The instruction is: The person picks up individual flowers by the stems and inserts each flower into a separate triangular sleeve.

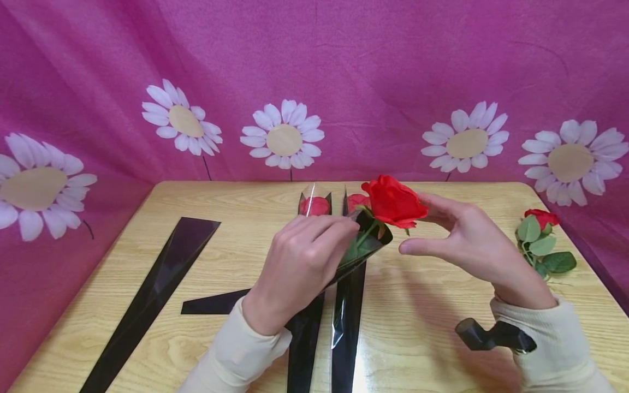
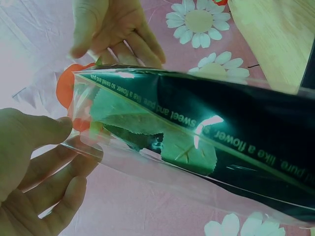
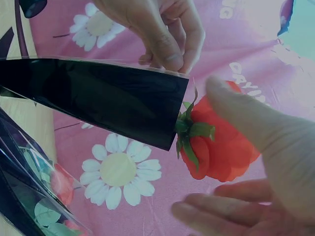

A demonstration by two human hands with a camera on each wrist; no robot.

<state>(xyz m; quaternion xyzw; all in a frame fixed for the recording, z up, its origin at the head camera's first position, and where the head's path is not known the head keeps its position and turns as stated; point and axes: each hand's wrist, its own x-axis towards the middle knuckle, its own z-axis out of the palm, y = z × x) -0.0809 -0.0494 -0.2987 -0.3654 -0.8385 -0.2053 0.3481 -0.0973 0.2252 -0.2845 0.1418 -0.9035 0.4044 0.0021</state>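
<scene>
A red artificial rose [image 1: 395, 202] stands with its bloom out of the mouth of a black-and-clear flower sleeve [image 2: 162, 123]. Its green leaves [image 2: 189, 152] show through the sleeve's clear side. My left hand [image 1: 304, 262] pinches the sleeve's rim between thumb and fingers. To the right of the bloom, my right hand [image 1: 467, 240] is held with thumb and fingers spread apart. In the right wrist view, the right thumb is close to the petals [image 3: 221, 147]; whether it touches them I cannot tell.
Two sleeved roses, one with a red bloom [image 1: 314, 206], lie on the wooden table [image 1: 417, 349] beneath my hands. An empty black sleeve [image 1: 152, 295] lies at left, another dark strip [image 1: 216, 302] nearer the middle. An unwrapped rose [image 1: 543, 240] lies at right. Daisy-printed pink cloth [image 1: 373, 109] surrounds the table.
</scene>
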